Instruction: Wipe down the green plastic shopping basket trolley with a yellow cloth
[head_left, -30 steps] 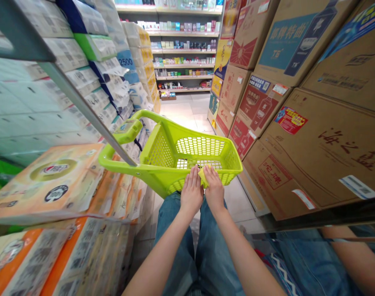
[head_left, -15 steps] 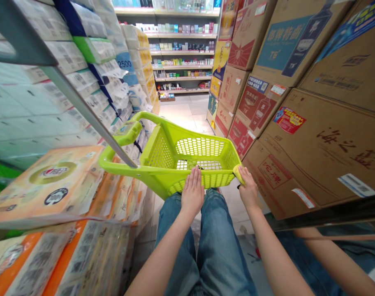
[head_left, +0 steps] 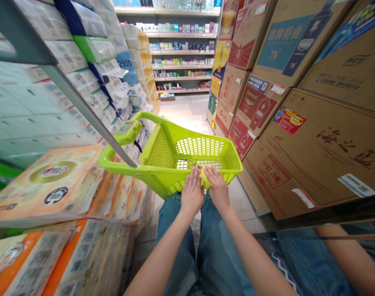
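Note:
A lime-green plastic shopping basket (head_left: 163, 154) with a long handle stands in the aisle in front of my knees. My left hand (head_left: 192, 193) lies flat on the basket's near rim, fingers stretched out and together. My right hand (head_left: 217, 190) presses a small yellow cloth (head_left: 204, 174) against the same rim, right beside the left hand. The cloth shows only partly under the fingers.
Stacked tissue and paper packs (head_left: 58, 176) fill shelves on the left. Large cardboard cartons (head_left: 317, 139) are piled on the right. The tiled aisle floor (head_left: 187, 111) runs ahead to shelves of goods (head_left: 184, 53). Another person's arm and jeans (head_left: 344, 255) show at bottom right.
My right hand with the yellow cloth slid out to the basket's right corner and has come back to the middle of the rim beside my left hand. The left hand stayed put.

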{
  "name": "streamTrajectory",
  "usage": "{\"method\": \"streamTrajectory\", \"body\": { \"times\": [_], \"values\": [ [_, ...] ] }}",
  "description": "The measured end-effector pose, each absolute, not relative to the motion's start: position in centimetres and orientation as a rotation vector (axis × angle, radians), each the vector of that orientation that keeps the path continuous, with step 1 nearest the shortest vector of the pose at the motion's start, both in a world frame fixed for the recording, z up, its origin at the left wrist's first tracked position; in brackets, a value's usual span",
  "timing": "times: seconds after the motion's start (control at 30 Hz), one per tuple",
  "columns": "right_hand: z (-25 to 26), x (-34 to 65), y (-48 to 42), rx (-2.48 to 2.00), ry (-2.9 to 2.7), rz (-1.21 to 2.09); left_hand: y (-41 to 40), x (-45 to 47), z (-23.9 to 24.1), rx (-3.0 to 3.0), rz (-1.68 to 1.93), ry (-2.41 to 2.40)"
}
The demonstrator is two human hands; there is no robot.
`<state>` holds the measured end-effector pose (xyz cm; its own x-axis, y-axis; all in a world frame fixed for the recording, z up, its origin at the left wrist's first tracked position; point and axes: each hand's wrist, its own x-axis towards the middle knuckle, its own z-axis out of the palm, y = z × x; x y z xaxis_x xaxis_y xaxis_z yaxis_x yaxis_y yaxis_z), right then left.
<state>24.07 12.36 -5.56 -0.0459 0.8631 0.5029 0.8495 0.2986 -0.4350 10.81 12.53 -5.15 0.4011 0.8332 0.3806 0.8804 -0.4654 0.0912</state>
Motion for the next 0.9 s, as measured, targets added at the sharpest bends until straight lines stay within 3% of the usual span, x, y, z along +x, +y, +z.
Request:
{"method": "streamTrajectory", "body": {
  "times": [0.33, 0.47, 0.7, 0.9],
  "values": [
    [-8.6, 36.4, 11.1, -1.668, -1.479, -0.002, 12.5, 10.8, -5.0, -2.507, -0.499, -1.557],
    [-8.1, 33.6, 11.7, -1.725, -1.389, -0.036, 12.6, 10.8, -5.1, -2.507, -0.518, -1.562],
    [-6.2, 23.4, 12.9, -1.537, -1.702, 0.049, 12.6, 10.8, -5.0, -2.517, -0.493, -1.549],
    [-6.2, 26.0, 12.4, -1.53, -1.801, 0.037, 12.5, 10.7, -4.9, -2.512, -0.544, -1.544]
  ]
}}
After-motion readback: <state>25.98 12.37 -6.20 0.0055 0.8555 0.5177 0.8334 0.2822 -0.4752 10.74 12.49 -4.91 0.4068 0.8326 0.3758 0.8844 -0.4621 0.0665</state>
